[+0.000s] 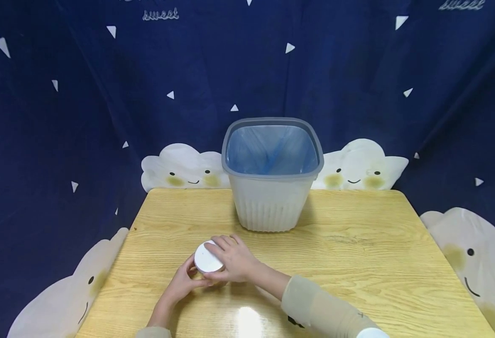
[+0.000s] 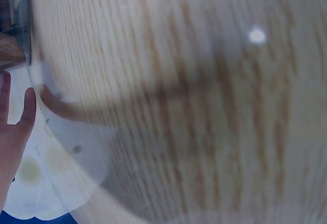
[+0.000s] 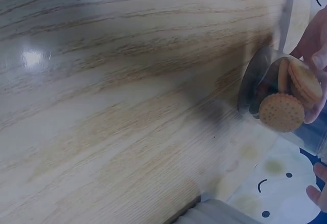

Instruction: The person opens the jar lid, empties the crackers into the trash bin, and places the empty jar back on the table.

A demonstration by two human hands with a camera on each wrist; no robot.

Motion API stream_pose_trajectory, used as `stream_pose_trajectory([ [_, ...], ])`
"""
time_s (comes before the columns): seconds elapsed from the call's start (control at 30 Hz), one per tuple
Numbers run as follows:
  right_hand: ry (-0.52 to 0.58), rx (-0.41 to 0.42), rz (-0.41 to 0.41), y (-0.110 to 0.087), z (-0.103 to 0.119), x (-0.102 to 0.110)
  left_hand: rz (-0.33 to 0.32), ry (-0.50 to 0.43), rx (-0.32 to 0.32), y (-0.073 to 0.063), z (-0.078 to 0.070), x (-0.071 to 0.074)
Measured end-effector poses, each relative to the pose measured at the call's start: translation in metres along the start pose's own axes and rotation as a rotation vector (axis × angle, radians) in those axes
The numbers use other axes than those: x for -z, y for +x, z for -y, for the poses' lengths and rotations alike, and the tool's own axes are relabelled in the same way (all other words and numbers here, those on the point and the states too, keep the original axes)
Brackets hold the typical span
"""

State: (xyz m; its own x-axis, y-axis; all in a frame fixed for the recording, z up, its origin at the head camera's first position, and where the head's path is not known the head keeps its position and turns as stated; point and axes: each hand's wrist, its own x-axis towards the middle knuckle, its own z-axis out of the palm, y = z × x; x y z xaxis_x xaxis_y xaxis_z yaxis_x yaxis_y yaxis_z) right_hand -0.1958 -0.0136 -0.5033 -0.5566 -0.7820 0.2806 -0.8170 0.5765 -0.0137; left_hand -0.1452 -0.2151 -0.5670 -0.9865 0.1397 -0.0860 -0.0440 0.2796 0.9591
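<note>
In the head view, a jar with a round white lid (image 1: pixel 206 261) is between both hands, left of the table's middle. The right wrist view shows the clear jar (image 3: pixel 247 88) with several round biscuits (image 3: pixel 282 112) inside. My left hand (image 1: pixel 181 284) holds the jar's body from the left, thumb and fingers round it. From the right, my right hand (image 1: pixel 238 261) grips the lid, its fingers over the top and side. Part of the lid is hidden under those fingers. At the left edge of the left wrist view, only part of the jar (image 2: pixel 15 24) shows.
Behind the hands, a translucent white bin (image 1: pixel 273 202) with a grey rim stands at the back of the wooden table (image 1: pixel 370 263). A dark blue curtain (image 1: pixel 205 61) with white triangles and smiling clouds hangs around the table. Light glares off the front of the tabletop.
</note>
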Motion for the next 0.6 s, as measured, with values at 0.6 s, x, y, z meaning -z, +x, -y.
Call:
stream_pose_trajectory([
  [0.6,0.038,0.056,0.069,0.0023,-0.0089,0.0025,0.013,-0.008,-0.016,-0.0004,0.0019,0.001],
])
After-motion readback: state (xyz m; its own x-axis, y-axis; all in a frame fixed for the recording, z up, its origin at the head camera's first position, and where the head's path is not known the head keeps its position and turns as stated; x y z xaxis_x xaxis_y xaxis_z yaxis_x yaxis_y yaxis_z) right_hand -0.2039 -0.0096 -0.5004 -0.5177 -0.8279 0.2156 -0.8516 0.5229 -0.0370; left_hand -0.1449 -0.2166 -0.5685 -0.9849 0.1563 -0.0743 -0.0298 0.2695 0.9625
